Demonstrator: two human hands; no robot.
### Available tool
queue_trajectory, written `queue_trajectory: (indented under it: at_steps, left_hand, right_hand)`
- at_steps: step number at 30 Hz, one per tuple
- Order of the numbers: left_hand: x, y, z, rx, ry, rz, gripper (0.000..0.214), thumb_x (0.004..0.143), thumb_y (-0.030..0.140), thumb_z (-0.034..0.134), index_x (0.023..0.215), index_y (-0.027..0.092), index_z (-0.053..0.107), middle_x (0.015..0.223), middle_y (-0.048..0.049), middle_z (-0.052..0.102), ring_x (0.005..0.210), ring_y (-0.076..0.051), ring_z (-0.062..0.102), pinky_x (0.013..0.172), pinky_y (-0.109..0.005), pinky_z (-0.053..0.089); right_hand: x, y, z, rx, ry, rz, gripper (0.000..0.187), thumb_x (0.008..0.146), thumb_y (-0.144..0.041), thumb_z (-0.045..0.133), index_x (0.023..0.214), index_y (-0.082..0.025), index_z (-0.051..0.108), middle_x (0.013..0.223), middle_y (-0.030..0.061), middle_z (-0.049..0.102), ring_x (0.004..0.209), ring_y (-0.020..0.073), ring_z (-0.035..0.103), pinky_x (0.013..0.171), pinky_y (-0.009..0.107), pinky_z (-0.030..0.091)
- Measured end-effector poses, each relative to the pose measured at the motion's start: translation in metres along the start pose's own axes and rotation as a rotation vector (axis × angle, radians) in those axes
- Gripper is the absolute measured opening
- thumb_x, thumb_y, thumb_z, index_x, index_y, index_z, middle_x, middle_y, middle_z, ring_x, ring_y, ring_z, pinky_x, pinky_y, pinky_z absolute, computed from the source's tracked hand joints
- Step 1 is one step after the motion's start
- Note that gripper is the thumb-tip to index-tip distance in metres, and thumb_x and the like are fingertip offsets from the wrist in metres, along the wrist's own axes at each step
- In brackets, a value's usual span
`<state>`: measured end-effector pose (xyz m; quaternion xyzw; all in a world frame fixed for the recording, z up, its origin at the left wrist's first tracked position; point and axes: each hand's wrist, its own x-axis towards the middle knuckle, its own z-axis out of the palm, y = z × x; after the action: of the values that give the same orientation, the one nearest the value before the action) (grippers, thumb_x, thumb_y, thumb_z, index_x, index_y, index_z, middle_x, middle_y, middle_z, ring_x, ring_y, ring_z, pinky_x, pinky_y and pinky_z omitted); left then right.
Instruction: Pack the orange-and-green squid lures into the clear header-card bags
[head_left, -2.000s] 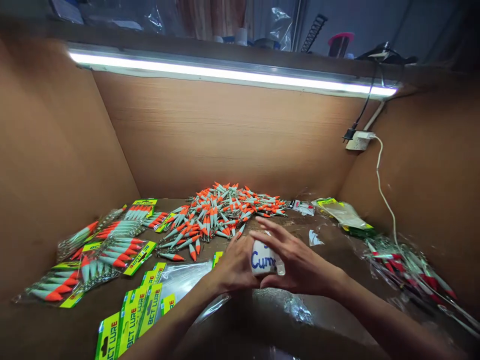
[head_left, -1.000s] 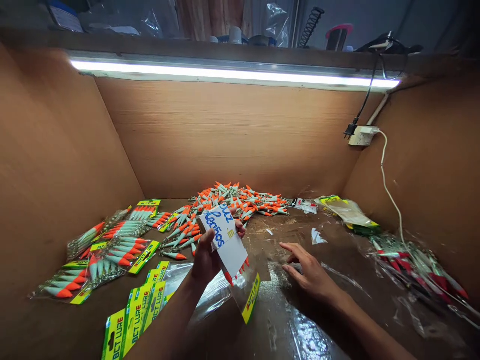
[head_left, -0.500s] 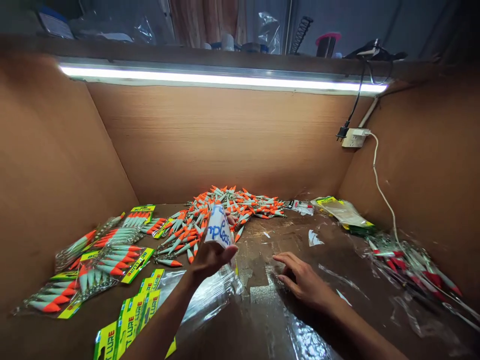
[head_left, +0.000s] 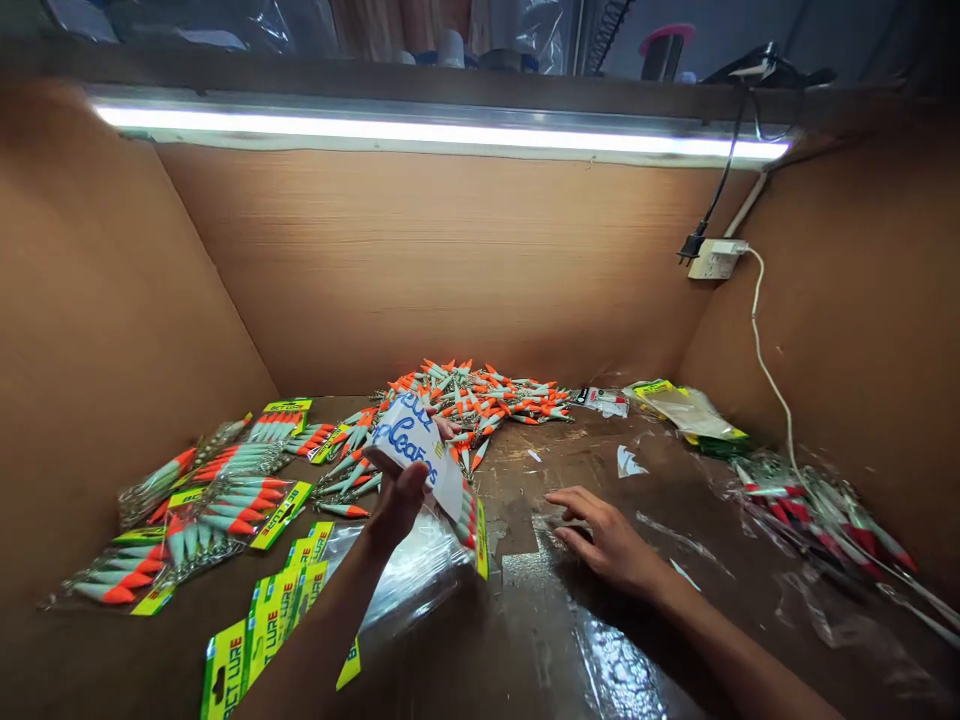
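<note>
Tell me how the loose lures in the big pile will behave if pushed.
The loose lures would probably scatter rather than shift as one block, since they lie heaped at many angles. Single ones may roll, as their bodies look slim, rounded and tapered. They are likely stiff too: the bodies look straight even where they lie across each other.

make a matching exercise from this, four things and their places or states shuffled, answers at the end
Things
1. bare left hand
2. bare right hand
3. pile of loose orange-and-pale-green spindle-shaped lures
4. black two-pin plug

Places or states
A. hanging beside the off-white wall socket
B. holding nothing visible
C. heaped near the brown back wall
D. gripping white paper with blue lettering

Pairs: 1-D, 2-B, 3-C, 4-A
</note>
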<state>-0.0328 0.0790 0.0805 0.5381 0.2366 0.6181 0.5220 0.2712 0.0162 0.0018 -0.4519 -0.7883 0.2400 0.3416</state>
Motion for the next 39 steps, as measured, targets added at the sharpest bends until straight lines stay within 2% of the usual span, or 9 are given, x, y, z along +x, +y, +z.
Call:
queue_trajectory:
  at_steps: [4, 8, 11, 14, 20, 24, 30, 36, 39]
  left_hand:
    - [-0.010, -0.007, 0.009, -0.343, -0.151, -0.123, 0.060, 0.072, 0.061, 0.066, 0.111, 0.015, 0.065, 0.093, -0.0098, 0.068, 0.106, -0.034, 0.062, 0.100, -0.049, 0.044]
    - [-0.025, -0.031, 0.011, -0.529, -0.276, -0.338, 0.066, 0.074, 0.058, 0.067, 0.120, 0.012, 0.063, 0.097, -0.0118, 0.070, 0.107, -0.034, 0.063, 0.104, -0.050, 0.041]
    - [-0.033, -0.053, 0.002, -0.566, -0.335, -0.437, 0.067, 0.078, 0.056, 0.068, 0.129, 0.014, 0.059, 0.112, -0.0127, 0.071, 0.116, -0.034, 0.061, 0.108, -0.049, 0.038]
    - [-0.037, -0.067, -0.010, -0.595, -0.429, -0.473, 0.083, 0.074, 0.069, 0.070, 0.135, 0.014, 0.056, 0.124, -0.0146, 0.068, 0.128, -0.036, 0.053, 0.112, -0.051, 0.031]
    - [-0.035, -0.066, -0.014, -0.733, -0.442, -0.523, 0.102, 0.074, 0.086, 0.049, 0.142, 0.011, 0.049, 0.138, -0.0220, 0.057, 0.135, -0.038, 0.045, 0.114, -0.056, 0.024]
    - [-0.034, -0.061, -0.010, -0.768, -0.455, -0.558, 0.108, 0.074, 0.090, 0.039, 0.143, 0.006, 0.047, 0.141, -0.0267, 0.052, 0.133, -0.041, 0.047, 0.113, -0.058, 0.024]
    - [-0.037, -0.060, -0.007, -0.741, -0.458, -0.570, 0.111, 0.074, 0.091, 0.036, 0.142, 0.004, 0.048, 0.143, -0.0289, 0.049, 0.128, -0.042, 0.051, 0.110, -0.057, 0.030]
    - [-0.038, -0.058, -0.005, -0.685, -0.461, -0.556, 0.109, 0.076, 0.090, 0.035, 0.144, 0.005, 0.045, 0.143, -0.0301, 0.048, 0.125, -0.043, 0.053, 0.106, -0.057, 0.034]
    - [-0.038, -0.059, -0.006, -0.683, -0.462, -0.579, 0.106, 0.079, 0.087, 0.037, 0.142, 0.003, 0.046, 0.144, -0.0302, 0.047, 0.126, -0.042, 0.053, 0.106, -0.054, 0.035]
  right_hand:
    - [0.027, -0.027, -0.008, 0.138, 0.091, -0.014, 0.044, 0.095, -0.035, 0.059, 0.138, -0.027, 0.053, 0.133, 0.0096, 0.060, 0.119, 0.0259, 0.058, 0.102, 0.044, 0.047]
    - [0.076, -0.070, -0.009, 0.318, 0.082, -0.116, 0.057, 0.094, -0.039, 0.061, 0.147, -0.029, 0.042, 0.140, 0.0089, 0.055, 0.129, 0.0270, 0.051, 0.110, 0.049, 0.040]
    - [0.109, -0.086, 0.001, 0.527, -0.157, -0.074, 0.071, 0.083, -0.041, 0.073, 0.146, -0.031, 0.042, 0.133, 0.0094, 0.060, 0.108, 0.0256, 0.064, 0.088, 0.044, 0.057]
    - [0.127, -0.085, 0.013, 0.723, -0.289, 0.015, 0.070, 0.070, -0.037, 0.084, 0.133, -0.025, 0.057, 0.110, 0.0066, 0.068, 0.088, 0.0208, 0.068, 0.071, 0.034, 0.059]
    - [0.127, -0.076, 0.022, 0.949, 0.000, -0.088, 0.051, 0.069, -0.027, 0.086, 0.115, -0.022, 0.065, 0.099, 0.0025, 0.071, 0.088, 0.0169, 0.067, 0.079, 0.029, 0.055]
    - [0.126, -0.079, 0.021, 0.917, -0.018, -0.114, 0.048, 0.074, -0.027, 0.083, 0.117, -0.023, 0.064, 0.097, 0.0023, 0.070, 0.085, 0.0164, 0.066, 0.076, 0.028, 0.054]
    - [0.129, -0.103, 0.007, 0.627, -0.019, -0.257, 0.049, 0.082, -0.029, 0.077, 0.128, -0.026, 0.060, 0.117, 0.0055, 0.066, 0.101, 0.0195, 0.063, 0.089, 0.034, 0.053]
    - [0.132, -0.104, -0.007, 0.526, -0.145, -0.325, 0.042, 0.085, -0.028, 0.073, 0.126, -0.025, 0.062, 0.117, 0.0064, 0.066, 0.103, 0.0204, 0.064, 0.090, 0.037, 0.053]
    - [0.130, -0.105, -0.009, 0.450, -0.067, -0.328, 0.039, 0.085, -0.026, 0.072, 0.123, -0.024, 0.063, 0.115, 0.0061, 0.067, 0.101, 0.0202, 0.064, 0.086, 0.036, 0.053]
